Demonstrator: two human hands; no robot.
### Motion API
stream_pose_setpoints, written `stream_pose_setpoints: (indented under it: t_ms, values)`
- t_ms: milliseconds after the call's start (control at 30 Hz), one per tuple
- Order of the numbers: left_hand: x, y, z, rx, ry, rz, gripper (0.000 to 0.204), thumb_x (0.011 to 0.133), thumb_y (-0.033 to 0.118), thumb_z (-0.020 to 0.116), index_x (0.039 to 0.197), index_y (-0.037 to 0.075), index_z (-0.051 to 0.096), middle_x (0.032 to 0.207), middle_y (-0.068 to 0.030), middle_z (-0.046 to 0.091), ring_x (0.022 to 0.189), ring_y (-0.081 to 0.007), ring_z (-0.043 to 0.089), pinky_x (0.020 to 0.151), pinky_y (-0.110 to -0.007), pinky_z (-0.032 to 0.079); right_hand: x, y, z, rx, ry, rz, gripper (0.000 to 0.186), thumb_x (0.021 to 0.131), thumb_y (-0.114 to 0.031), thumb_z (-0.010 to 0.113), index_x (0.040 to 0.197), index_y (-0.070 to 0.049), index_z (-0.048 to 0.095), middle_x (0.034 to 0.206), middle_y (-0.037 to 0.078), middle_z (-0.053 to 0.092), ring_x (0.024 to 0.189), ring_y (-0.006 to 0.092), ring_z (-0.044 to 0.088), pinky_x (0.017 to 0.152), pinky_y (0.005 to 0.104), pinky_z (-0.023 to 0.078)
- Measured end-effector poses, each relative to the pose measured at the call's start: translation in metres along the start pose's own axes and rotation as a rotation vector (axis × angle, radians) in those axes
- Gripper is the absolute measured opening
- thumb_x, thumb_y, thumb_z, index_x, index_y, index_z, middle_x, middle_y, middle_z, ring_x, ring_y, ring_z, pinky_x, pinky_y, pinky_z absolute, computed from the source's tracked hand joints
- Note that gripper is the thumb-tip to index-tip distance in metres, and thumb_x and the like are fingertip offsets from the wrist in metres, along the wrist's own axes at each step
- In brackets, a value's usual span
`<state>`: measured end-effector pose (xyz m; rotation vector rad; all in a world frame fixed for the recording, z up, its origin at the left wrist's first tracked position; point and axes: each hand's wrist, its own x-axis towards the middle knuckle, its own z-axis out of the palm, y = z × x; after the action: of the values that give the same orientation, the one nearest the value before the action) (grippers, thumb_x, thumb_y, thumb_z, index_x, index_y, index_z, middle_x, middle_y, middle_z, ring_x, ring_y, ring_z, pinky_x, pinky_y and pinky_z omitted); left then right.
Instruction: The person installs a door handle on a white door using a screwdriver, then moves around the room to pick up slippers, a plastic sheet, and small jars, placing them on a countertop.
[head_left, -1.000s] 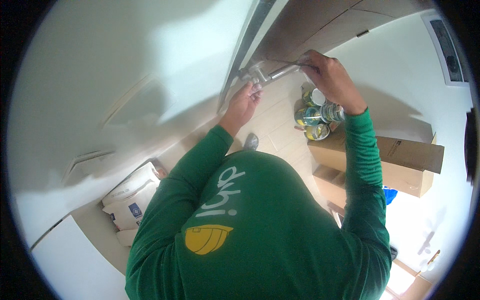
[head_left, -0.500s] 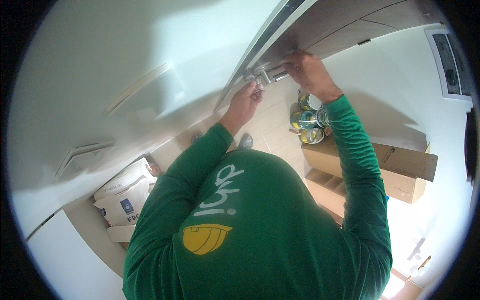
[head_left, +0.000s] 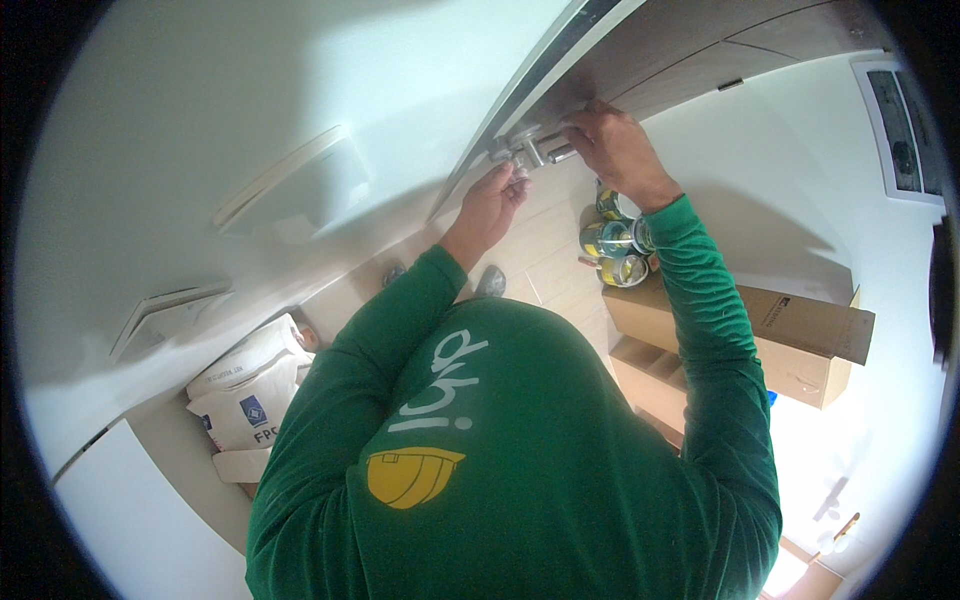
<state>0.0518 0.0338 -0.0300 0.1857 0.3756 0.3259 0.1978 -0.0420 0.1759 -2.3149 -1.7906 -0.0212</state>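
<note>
A silver metal door handle (head_left: pixel 530 150) sits near the edge of a dark brown door (head_left: pixel 640 60). My left hand (head_left: pixel 487 213) is closed on a small shiny part at the handle's near end, pinched between thumb and fingers. On the other side of the handle, my right hand (head_left: pixel 618 150) has its fingers bent together against the door's face. A short silver bar (head_left: pixel 562 153) lies just below its fingertips. What those fingers hold, if anything, is hidden.
Several paint cans (head_left: pixel 622 270) stand on the tiled floor beside my right forearm. Cardboard boxes (head_left: pixel 800 375) are at the right, along the wall. White bags (head_left: pixel 245 400) lie at the lower left. A switch plate (head_left: pixel 165 310) is on the left wall.
Both hands stay at the door handle. My right wrist and forearm have shifted very slightly to the left.
</note>
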Motion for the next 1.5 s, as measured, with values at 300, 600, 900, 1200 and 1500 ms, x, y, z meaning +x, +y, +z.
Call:
stream_pose_setpoints:
  t_ms: [300,600,900,1200,1500]
  values:
    - [0.0025,0.0003,-0.0011,-0.029,-0.011,-0.008,0.023,0.103,0.021,0.059,0.113,0.0,0.057,0.103,-0.0102,0.059,0.095,-0.0216,0.059,0.087,-0.031,0.052,-0.0024,0.0032,0.0031,0.048,-0.007,0.022,0.018,0.091,-0.015,0.065,0.103,-0.002,0.071,0.093,0.018,0.064,0.082,0.0387,0.066,0.074,0.0465,0.054]
    - [0.0042,0.0004,-0.0025,-0.034,-0.004,-0.009,0.021,0.104,0.019,0.057,0.113,0.0,0.056,0.105,-0.0098,0.057,0.097,-0.0206,0.058,0.089,-0.031,0.053,-0.0042,0.0067,0.0031,0.109,-0.052,0.056,0.02,0.092,-0.019,0.063,0.104,-0.006,0.073,0.101,0.021,0.068,0.095,0.042,0.067,0.083,0.0488,0.054]
    - [0.0024,0.0008,-0.0021,-0.008,-0.027,-0.008,0.021,0.105,0.02,0.056,0.112,0.0,0.056,0.105,-0.0101,0.057,0.096,-0.02,0.058,0.087,-0.03,0.054,-0.0071,0.0091,0.0026,0.123,-0.055,0.088,0.018,0.092,-0.017,0.064,0.101,-0.003,0.072,0.1,0.021,0.068,0.092,0.0411,0.066,0.083,0.0485,0.053]
    - [0.0009,0.0024,0.001,0.001,-0.015,-0.008,0.021,0.105,0.02,0.055,0.111,0.0,0.057,0.104,-0.0099,0.058,0.095,-0.0198,0.059,0.086,-0.029,0.054,-0.0077,0.0059,0.0016,0.129,-0.049,0.11,0.02,0.092,-0.017,0.065,0.103,-0.003,0.072,0.101,0.021,0.067,0.094,0.0404,0.066,0.083,0.0478,0.053]
    - [0.0017,0.0025,0.0008,-0.011,-0.008,-0.008,0.022,0.106,0.019,0.054,0.113,-0.001,0.057,0.105,-0.0102,0.059,0.095,-0.0197,0.059,0.087,-0.028,0.054,-0.005,0.0012,-0.0003,0.106,-0.086,0.123,0.019,0.092,-0.018,0.065,0.101,-0.002,0.072,0.099,0.021,0.066,0.094,0.0405,0.066,0.083,0.0483,0.053]
